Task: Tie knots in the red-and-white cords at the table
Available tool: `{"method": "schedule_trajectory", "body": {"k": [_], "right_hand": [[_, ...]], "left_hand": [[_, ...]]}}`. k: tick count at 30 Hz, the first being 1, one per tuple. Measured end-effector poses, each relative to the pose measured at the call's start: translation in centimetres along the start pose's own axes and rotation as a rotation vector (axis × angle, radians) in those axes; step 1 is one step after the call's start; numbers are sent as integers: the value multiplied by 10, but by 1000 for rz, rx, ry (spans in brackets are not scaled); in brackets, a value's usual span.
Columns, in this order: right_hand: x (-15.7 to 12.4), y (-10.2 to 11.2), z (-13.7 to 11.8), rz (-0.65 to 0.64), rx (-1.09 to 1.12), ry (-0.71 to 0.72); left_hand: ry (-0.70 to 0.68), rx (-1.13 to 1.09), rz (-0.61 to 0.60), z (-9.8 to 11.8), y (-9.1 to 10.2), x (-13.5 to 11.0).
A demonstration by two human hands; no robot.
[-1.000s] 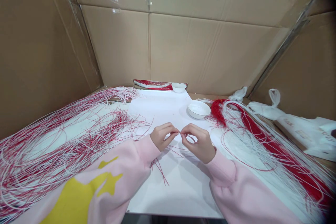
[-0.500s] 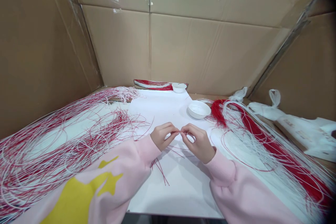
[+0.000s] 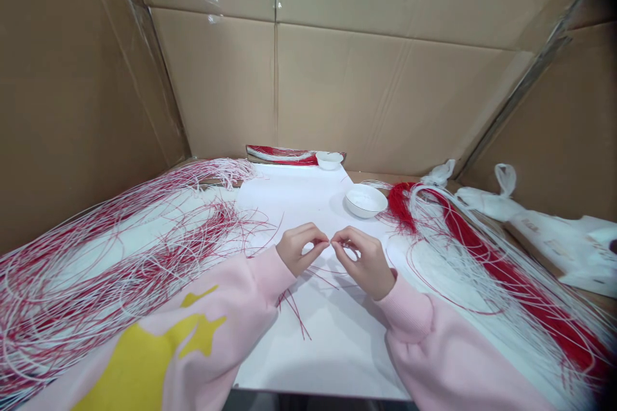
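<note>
Left hand [image 3: 297,249] and right hand [image 3: 361,261] are close together above a flat white paper sheet [image 3: 337,350], fingertips [image 3: 328,243] meeting and pinching a thin pale strand [image 3: 330,243], too fine to make out clearly. Short thin red strands [image 3: 294,313] lie on the sheet just below the hands. Large tangled red-and-white string bundles [image 3: 110,263] [image 3: 482,250] lie on both sides; a round white ceramic bowl [image 3: 365,200] sits ahead.
</note>
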State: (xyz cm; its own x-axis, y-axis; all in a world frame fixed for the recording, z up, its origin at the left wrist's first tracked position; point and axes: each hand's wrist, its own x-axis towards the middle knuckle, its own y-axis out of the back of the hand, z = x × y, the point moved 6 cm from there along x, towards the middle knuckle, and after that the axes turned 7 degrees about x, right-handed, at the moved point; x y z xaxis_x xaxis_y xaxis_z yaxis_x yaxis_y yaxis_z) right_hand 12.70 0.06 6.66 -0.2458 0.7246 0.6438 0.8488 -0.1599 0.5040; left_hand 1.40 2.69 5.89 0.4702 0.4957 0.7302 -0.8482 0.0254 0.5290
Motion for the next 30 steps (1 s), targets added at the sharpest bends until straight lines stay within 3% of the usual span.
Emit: {"method": "schedule_trajectory", "body": {"k": [10, 23, 30], "right_hand": [[0, 3, 0, -2, 15, 7], [-2, 5, 10, 57, 168, -90], [-1, -1, 9, 16, 155, -95]], "left_hand": [[-12, 6, 3, -1, -1, -1], [-1, 19, -15, -2, -1, -1], [-6, 25, -51, -1, -4, -1]]}}
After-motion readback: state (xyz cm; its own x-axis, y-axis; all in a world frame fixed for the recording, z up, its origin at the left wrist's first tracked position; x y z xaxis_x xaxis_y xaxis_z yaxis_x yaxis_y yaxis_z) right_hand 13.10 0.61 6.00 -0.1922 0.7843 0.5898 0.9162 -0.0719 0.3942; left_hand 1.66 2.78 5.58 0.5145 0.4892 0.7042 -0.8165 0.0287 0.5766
